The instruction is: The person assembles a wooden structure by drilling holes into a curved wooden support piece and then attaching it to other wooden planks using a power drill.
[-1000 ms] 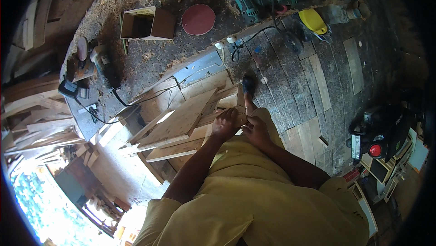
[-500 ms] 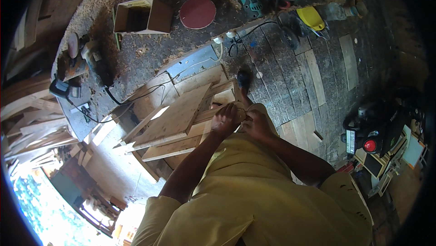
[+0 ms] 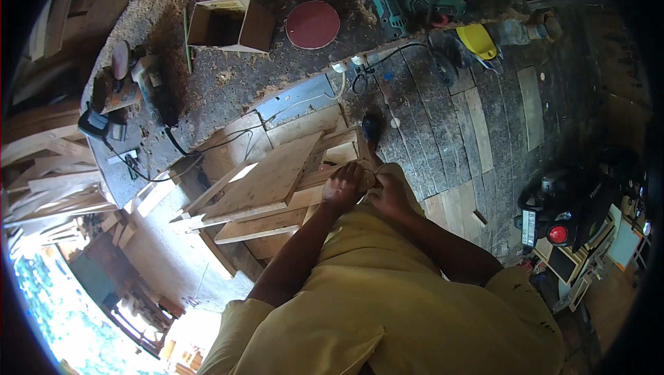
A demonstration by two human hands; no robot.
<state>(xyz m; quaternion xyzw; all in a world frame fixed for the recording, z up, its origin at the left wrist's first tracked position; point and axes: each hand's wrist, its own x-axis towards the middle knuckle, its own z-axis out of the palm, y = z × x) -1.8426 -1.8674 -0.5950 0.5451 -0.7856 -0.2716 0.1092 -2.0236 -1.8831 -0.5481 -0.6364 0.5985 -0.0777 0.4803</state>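
A light wooden frame (image 3: 266,180) of boards leans in front of my body, with a wide flat panel on its upper side. My left hand (image 3: 344,187) lies over a narrow wooden piece at the frame's right end, fingers curled round it. Close beside it, my right hand (image 3: 389,195) is closed at the rounded end (image 3: 369,180) of that piece. Whatever sits in the right fingers is too small and hidden to make out. Both forearms come up from below, over my yellow shirt.
A sawdust-strewn workbench (image 3: 228,95) holds an angle grinder (image 3: 147,84), a cardboard box (image 3: 232,25), a red sanding disc (image 3: 312,25) and a teal drill (image 3: 387,5). Cables hang off its edge. A black motorbike (image 3: 564,212) stands right. Stacked planks (image 3: 52,174) lie left.
The whole view has shifted slightly, so the bench things sit a little further right. My hands stay at the same end of the wooden frame, with the right one slightly lower.
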